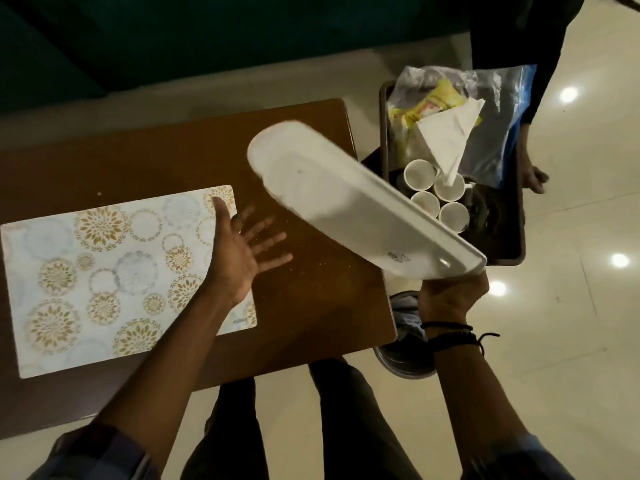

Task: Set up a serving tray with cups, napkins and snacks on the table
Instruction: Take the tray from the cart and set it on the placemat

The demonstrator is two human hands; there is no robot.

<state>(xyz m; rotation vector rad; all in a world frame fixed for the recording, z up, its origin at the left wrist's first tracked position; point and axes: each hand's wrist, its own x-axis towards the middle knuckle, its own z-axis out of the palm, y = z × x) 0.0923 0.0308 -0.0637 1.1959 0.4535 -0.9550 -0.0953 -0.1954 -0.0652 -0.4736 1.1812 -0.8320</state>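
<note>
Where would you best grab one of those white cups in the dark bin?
Probably by the rim, from straight above. The white cups stand upright, mouths open, packed together in the dark bin, so their sides are barely reachable. Pinch one wall between thumb and finger.

Blurred tray [346, 202], cups [420, 174] half-hidden

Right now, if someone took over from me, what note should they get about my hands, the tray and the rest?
Left hand: open, flat at the right edge of the placemat on the table.
Right hand: grips the white tray by its near end, tilted above the table's right side.
Cups, napkins and snack bag sit in the dark bin beside the table.
Done: placemat laid.
Left: set the tray down, then load cups, napkins, snacks.
</note>
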